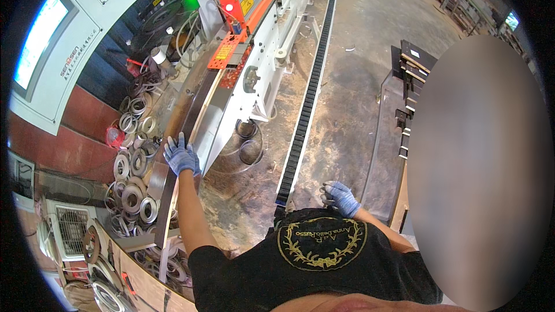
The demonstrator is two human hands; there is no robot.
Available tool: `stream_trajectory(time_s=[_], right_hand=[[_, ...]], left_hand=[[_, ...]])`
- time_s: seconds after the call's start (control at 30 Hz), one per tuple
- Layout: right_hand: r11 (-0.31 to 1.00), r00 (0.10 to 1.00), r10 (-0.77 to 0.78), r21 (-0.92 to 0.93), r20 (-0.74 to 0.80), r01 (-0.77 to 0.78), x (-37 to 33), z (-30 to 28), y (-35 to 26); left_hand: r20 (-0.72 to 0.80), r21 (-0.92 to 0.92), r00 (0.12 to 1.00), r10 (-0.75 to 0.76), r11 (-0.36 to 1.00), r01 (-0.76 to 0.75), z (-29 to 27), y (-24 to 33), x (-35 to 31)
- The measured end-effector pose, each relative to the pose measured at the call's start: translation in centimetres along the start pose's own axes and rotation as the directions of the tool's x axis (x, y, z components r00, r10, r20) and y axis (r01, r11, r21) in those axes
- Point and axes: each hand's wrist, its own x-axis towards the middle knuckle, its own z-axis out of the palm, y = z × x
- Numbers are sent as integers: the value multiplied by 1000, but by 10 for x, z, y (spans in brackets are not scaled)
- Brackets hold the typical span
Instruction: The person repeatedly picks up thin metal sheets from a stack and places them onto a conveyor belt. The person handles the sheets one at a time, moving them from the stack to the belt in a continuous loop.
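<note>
My left hand [182,156], in a blue-grey glove, lies on a long narrow dark brown board [167,199]. Its fingers are stretched forward and rest on the board's face. The board runs along the infeed side of a white machine [277,29], and its far end reaches toward an orange perforated guard [224,52]. My right hand [342,197], gloved the same way, hangs over the floor to the right of my body. Its fingers are loosely bent and a little apart, and I see nothing in them.
Many rolls of edging tape [132,197] are heaped left of the board. A control cabinet with a bright screen [46,37] stands beyond them. A black roller track [309,98] crosses the floor, and dark panels [417,55] are stacked at right. A blurred oval hides the far right.
</note>
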Motion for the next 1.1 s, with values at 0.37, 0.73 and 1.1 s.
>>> stream_trajectory(time_s=[0.37,0.73,1.1], right_hand=[[1000,999,25,-9,-42,-25,-2,3,2],[1000,1000,9,-3,-15,-9,2,-1,5],[999,999,37,-7,-26,-37,5,-1,3]], left_hand=[[8,-15,1000,13,1000,-13,-4,1,-2],[-10,-19,1000,7,1000,-8,1,1,0],[-11,-18,1000,-4,1000,4,3,-1,-2]])
